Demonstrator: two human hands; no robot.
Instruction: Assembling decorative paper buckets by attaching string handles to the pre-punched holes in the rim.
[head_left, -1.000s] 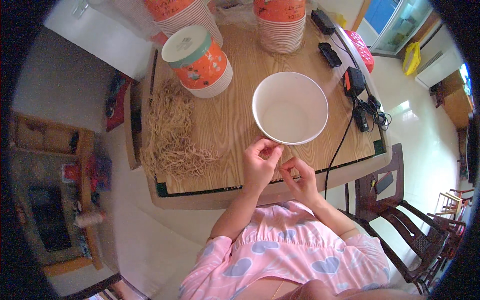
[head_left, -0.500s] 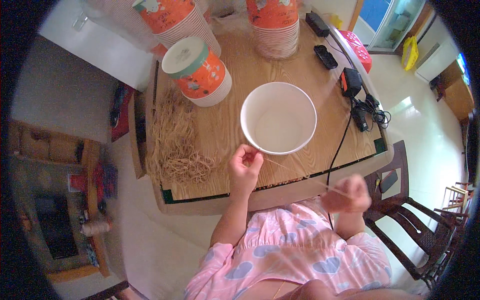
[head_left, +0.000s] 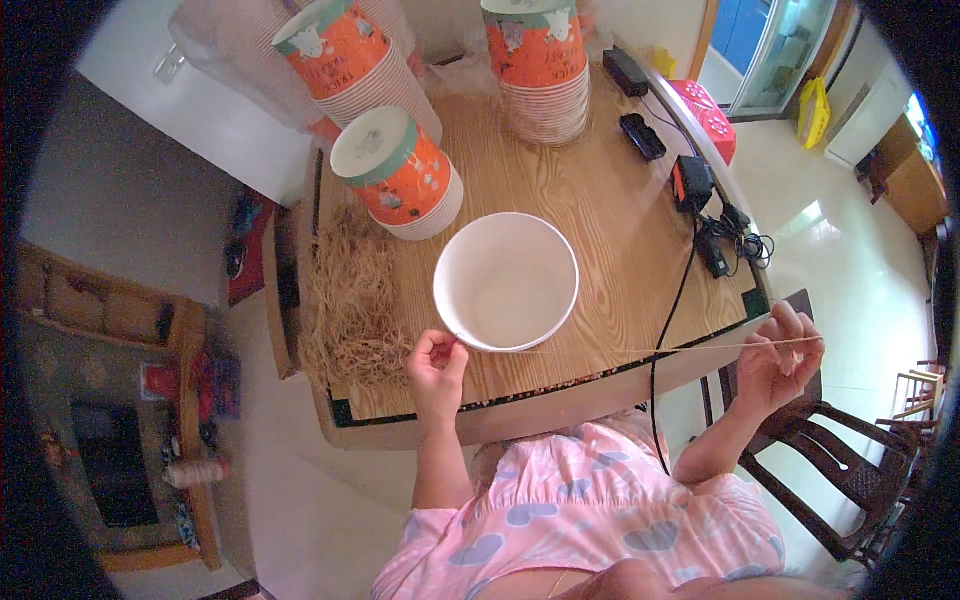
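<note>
A white-lined paper bucket [head_left: 506, 283] stands mouth up near the table's front edge. At its near left rim, my left hand [head_left: 436, 367] is closed in a pinch, seemingly on the rim together with one end of a thin tan string [head_left: 690, 348]. The string runs taut to the right, past the bucket's near side and over the table edge. Out there, my right hand [head_left: 778, 362] grips its other part with bent fingers. A loose pile of similar tan strings [head_left: 355, 310] lies on the table to the left of the bucket.
Stacked orange and green paper buckets [head_left: 400, 180] stand at the table's left and back. A black cable [head_left: 676, 310], an adapter [head_left: 692, 184] and a black tray-like item [head_left: 642, 137] lie along the right side. A dark wooden chair [head_left: 825, 450] stands at right.
My right hand has swung outward and up to the right, drawing the string out long and straight. The bucket and my left hand have shifted left and slightly nearer.
</note>
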